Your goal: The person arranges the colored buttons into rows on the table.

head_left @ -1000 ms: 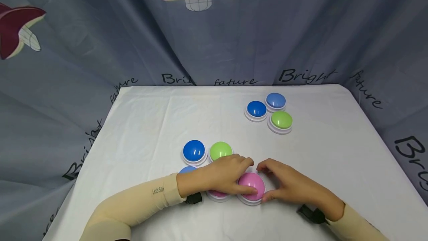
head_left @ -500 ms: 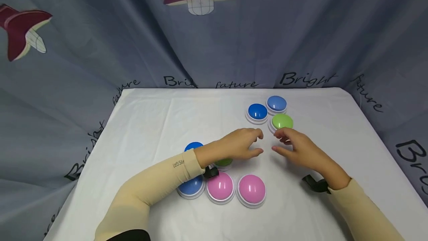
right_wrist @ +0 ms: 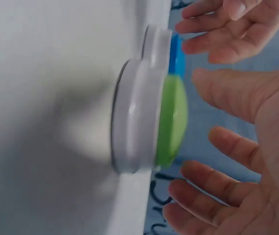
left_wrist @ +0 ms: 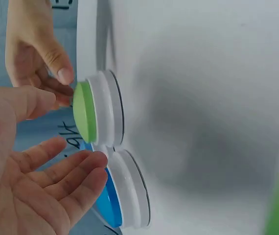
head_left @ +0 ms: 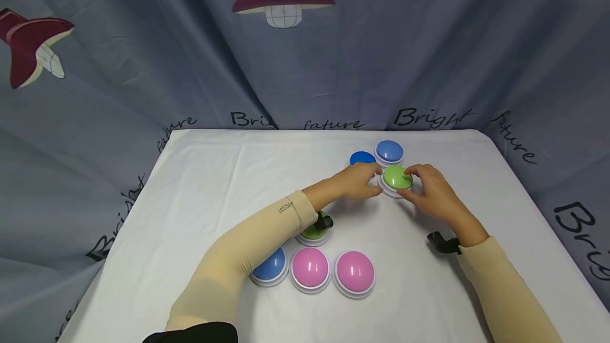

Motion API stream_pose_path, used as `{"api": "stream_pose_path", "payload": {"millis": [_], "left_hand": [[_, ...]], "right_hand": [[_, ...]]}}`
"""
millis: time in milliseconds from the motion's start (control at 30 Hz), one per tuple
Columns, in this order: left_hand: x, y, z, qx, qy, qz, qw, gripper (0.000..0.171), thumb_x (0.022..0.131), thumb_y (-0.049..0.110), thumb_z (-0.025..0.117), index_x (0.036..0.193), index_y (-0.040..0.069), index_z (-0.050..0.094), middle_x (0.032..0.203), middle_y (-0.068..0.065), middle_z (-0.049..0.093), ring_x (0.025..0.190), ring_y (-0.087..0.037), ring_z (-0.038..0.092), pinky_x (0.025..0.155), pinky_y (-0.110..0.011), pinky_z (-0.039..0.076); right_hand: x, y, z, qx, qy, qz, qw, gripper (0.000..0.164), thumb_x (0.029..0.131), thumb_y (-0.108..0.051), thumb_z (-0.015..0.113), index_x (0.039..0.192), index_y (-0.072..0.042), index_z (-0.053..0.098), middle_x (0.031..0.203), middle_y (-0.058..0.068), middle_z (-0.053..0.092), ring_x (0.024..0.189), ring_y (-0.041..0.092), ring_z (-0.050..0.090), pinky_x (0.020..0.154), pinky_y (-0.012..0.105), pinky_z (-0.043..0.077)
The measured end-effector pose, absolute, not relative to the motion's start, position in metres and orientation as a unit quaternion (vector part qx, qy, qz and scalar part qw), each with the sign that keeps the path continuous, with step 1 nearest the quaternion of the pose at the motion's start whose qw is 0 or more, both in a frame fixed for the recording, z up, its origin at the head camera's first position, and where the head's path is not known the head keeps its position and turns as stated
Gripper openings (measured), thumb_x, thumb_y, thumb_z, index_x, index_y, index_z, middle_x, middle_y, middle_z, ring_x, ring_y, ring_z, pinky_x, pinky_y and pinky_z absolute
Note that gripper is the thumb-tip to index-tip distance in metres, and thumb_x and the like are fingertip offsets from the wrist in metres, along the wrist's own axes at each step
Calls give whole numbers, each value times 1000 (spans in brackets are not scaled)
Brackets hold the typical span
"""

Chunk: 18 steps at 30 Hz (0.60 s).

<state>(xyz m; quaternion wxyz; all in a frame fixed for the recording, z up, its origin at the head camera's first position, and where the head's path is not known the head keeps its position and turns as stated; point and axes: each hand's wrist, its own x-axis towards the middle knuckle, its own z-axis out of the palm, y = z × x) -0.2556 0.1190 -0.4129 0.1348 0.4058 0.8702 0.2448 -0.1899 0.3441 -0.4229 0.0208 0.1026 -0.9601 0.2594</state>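
Observation:
Between my hands, toward the back right of the table, sits a green dome push button [head_left: 396, 178] on a round white base. My left hand [head_left: 358, 181] is at its left side, fingers spread and slightly bent, over part of a dark blue push button [head_left: 362, 157]. On the other side, my right hand [head_left: 431, 195] has its thumb and fingers apart at the green dome's right edge. Both wrist views show the fingers around the dome without closing on it. A light blue push button [head_left: 389, 151] stands just behind.
Nearer on the white tablecloth [head_left: 200, 200] stand two pink buttons [head_left: 311, 268] [head_left: 355, 272], a light blue button [head_left: 270, 266] and another green button [head_left: 312, 232]. My left forearm partly covers this group. A grey-blue curtain [head_left: 190, 68] hangs behind the table.
Both hands have left the near pink button and moved forward to the green button at the back right. The left forearm now hides the near dark blue button.

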Motion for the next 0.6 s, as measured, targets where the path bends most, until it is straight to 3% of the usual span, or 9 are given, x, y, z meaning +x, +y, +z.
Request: {"api": "stream_pose_path", "payload": {"millis": [233, 400, 600], "left_hand": [[-261, 135, -415, 377, 871, 247, 198, 65, 95, 32, 64, 148, 4, 40, 142, -10, 53, 124, -15, 52, 98, -26, 43], [-261, 147, -418, 376, 864, 254, 216, 73, 95, 35, 65, 151, 2, 32, 148, -11, 46, 131, -16, 47, 105, -23, 37], [-261, 154, -423, 358, 869, 268, 213, 73, 93, 38, 68, 149, 4, 34, 140, -7, 52, 123, -14, 51, 101, -23, 40]], "right_hand": [[-200, 355, -439, 76, -946, 313, -13, 103, 77, -44, 84, 145, 7, 26, 144, 35, 35, 133, 51, 34, 105, 67, 28], [-204, 357, -451, 109, -941, 320, 8, 95, 80, -35, 84, 142, 7, 26, 138, 35, 41, 128, 51, 40, 104, 66, 30], [-207, 350, -452, 124, -941, 315, 22, 81, 81, -20, 83, 139, 6, 32, 135, 31, 45, 127, 46, 43, 104, 61, 33]]}}
